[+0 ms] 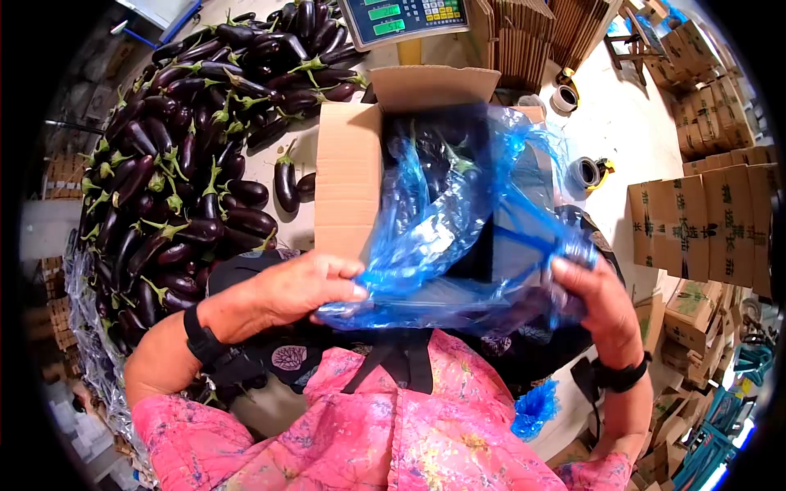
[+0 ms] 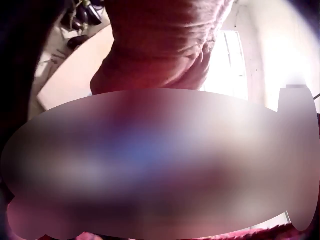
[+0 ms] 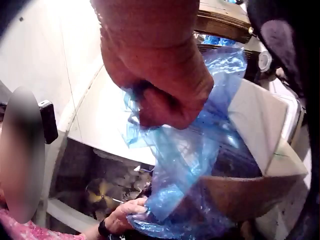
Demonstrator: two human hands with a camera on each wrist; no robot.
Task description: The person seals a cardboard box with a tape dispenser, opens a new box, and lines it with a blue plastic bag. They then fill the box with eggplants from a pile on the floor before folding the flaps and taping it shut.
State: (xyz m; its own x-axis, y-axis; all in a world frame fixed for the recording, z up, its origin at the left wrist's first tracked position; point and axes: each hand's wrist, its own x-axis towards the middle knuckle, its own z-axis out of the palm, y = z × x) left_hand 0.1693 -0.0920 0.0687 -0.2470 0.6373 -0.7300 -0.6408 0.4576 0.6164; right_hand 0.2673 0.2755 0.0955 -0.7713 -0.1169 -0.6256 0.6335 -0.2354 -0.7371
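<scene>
A cardboard box [image 1: 348, 188] stands with its flaps up in front of the person, lined with a blue plastic bag [image 1: 434, 237]. Dark eggplants show inside it, partly under the film. At the near left edge of the bag, my left hand [image 1: 307, 286] pinches the film between thumb and fingers. My right hand [image 1: 594, 299] grips the bag at the near right, with film bunched around the fingers. The right wrist view shows the right hand [image 3: 160, 95] curled on the stretched blue film. In the left wrist view most of the scene is blurred out.
A large heap of eggplants [image 1: 180, 172] lies to the left. A digital scale [image 1: 405, 20] stands behind the box. Tape rolls [image 1: 584, 173] lie to the right, near stacked flat cardboard [image 1: 696, 221]. A crumpled blue plastic piece [image 1: 536, 407] is by the person's lap.
</scene>
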